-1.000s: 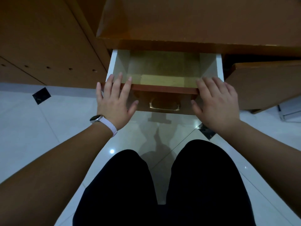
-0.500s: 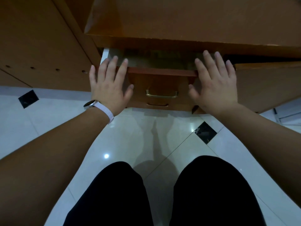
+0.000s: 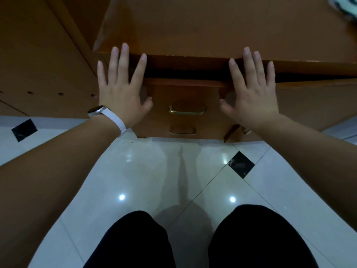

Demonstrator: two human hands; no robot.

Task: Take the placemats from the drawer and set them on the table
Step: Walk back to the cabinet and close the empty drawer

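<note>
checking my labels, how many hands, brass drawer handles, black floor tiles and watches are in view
hands: 2, left hand, right hand
brass handles: 2, upper handle, lower handle
black tiles: 2, left tile, right tile
watch: 1
total: 7

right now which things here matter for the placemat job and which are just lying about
Job: drawer; left hand; right hand; table; patterned thing at its corner, perhaps a placemat.
Just there: watch; lower handle; tiled floor.
</note>
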